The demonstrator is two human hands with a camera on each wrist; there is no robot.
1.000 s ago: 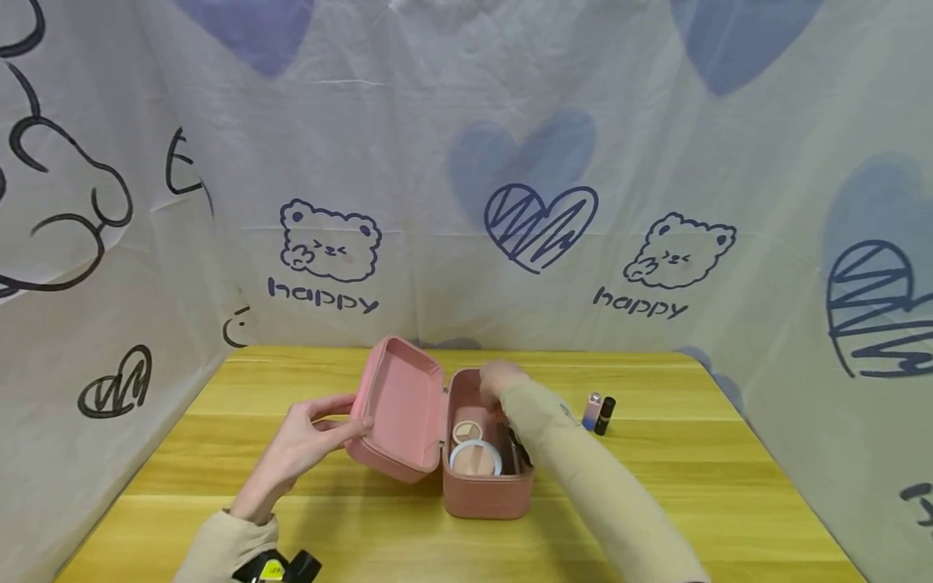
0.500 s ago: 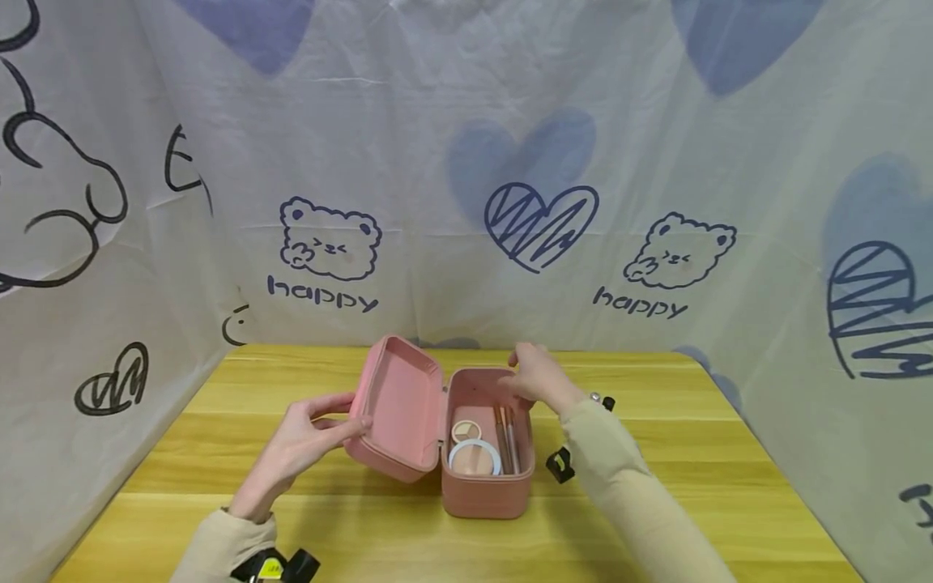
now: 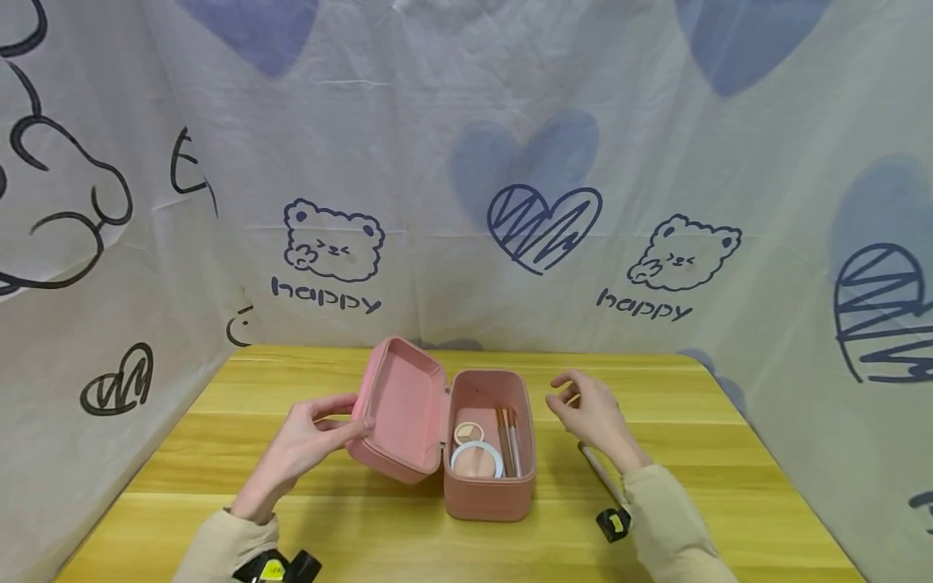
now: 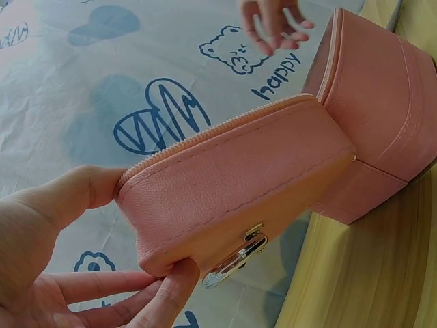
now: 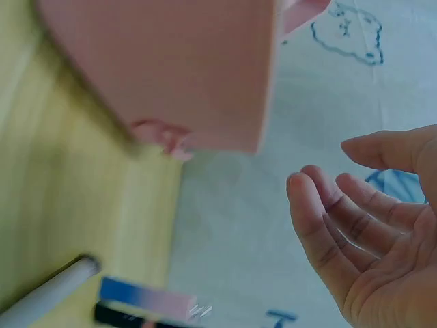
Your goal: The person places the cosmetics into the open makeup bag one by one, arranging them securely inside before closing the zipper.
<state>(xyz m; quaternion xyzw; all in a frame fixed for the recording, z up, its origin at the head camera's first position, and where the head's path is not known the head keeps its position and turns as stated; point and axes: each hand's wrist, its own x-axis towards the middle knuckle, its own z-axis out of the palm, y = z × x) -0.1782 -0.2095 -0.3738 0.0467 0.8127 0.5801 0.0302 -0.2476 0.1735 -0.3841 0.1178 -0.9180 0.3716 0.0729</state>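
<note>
A pink makeup case (image 3: 489, 498) stands on the table with its lid (image 3: 401, 409) swung out to the left. My left hand (image 3: 313, 437) grips the lid's outer end; in the left wrist view the thumb (image 4: 82, 191) is at the zipped edge and the fingers bend under the far side. Inside the case lie a round powder compact (image 3: 477, 461), a smaller three-tone round palette (image 3: 469, 433) and two slender tubes (image 3: 509, 441) with copper-coloured ends. My right hand (image 3: 594, 413) hovers right of the case, fingers loosely bent, holding nothing.
A thin pale stick with a dark tip (image 3: 601, 470) lies on the table beside the right wrist. In the right wrist view, a blue-and-pink tube (image 5: 147, 298) and a black tube (image 5: 119, 315) lie close together. A printed cloth (image 3: 437, 308) hangs behind the table.
My right hand has come out of the case and moved right and nearer, uncovering the slender tubes. The left hand keeps its hold on the lid.
</note>
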